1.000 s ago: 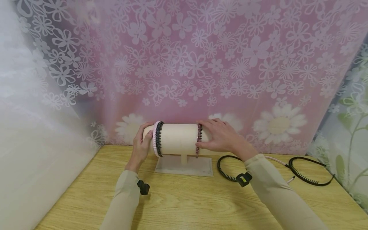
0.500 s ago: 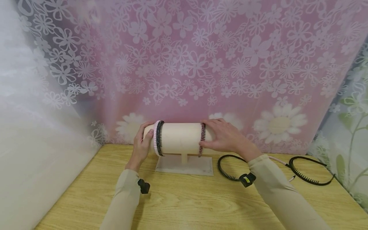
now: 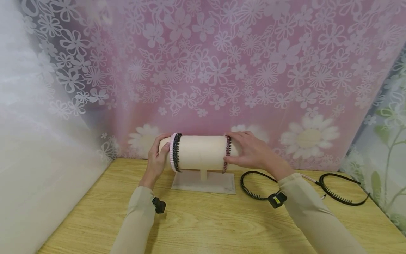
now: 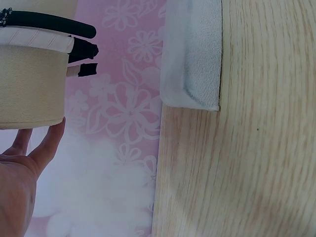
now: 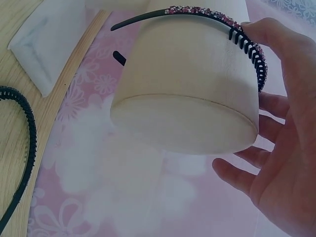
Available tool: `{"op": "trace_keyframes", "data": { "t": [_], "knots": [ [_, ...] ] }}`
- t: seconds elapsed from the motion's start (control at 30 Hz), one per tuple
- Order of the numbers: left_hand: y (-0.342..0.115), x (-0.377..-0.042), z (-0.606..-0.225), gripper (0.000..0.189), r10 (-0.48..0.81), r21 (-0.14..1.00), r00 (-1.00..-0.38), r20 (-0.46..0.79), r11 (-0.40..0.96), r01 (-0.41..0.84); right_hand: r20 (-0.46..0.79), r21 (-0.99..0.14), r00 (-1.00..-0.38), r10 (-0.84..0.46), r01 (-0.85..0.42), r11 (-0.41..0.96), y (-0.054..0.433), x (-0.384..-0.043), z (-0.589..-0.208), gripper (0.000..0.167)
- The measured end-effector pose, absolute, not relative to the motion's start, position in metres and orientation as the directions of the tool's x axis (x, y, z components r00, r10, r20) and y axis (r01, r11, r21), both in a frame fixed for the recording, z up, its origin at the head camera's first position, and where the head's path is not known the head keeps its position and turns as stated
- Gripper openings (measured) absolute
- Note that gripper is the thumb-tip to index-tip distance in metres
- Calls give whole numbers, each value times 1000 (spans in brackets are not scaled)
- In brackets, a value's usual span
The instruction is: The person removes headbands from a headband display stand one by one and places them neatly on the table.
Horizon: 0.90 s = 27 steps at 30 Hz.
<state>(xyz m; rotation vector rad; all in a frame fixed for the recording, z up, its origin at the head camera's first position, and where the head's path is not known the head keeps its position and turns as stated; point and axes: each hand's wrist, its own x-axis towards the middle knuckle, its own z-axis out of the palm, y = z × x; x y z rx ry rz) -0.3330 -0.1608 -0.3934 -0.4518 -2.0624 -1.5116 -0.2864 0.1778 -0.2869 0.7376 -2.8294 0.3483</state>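
Observation:
A cream roll-shaped headband display stand [image 3: 200, 153] stands on a pale rectangular base [image 3: 187, 183]. My left hand [image 3: 156, 162] grips its left end, thumb on the near side and fingers round the back. Beside that hand, a pale pink ribbed headband [image 3: 172, 153] and a dark glittery toothed headband [image 3: 177, 155] sit side by side on the roll. Towards the right end is a pink-and-black sparkly headband [image 5: 197, 10] with teeth. My right hand [image 3: 253, 151] holds this one, thumb on the front and index finger at the top; the other fingers lie along the roll's far side.
A black toothed headband [image 3: 248, 192] lies on the wooden table [image 3: 196, 218] under my right wrist. Another black headband [image 3: 336, 195] is further right, and a pale pink headband [image 3: 309, 179] is partly hidden by my sleeve. A pink flowered curtain [image 3: 203, 88] hangs behind.
My right hand has slid the sparkly headband a little to the right along the roll, towards its end. The left hand keeps its place.

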Motion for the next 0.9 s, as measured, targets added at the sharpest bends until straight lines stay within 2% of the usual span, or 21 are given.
{"op": "trace_keyframes", "data": {
  "t": [0.53, 0.9],
  "knots": [
    [-161, -335, -395, 33, -52, 774, -802, 595, 304, 555, 294, -190, -836, -464, -527, 829, 190, -286, -292, 84],
    [-161, -334, -395, 34, -47, 766, -795, 605, 308, 565, 305, -211, -843, -443, -514, 831, 196, -283, -293, 84]
  ]
}}
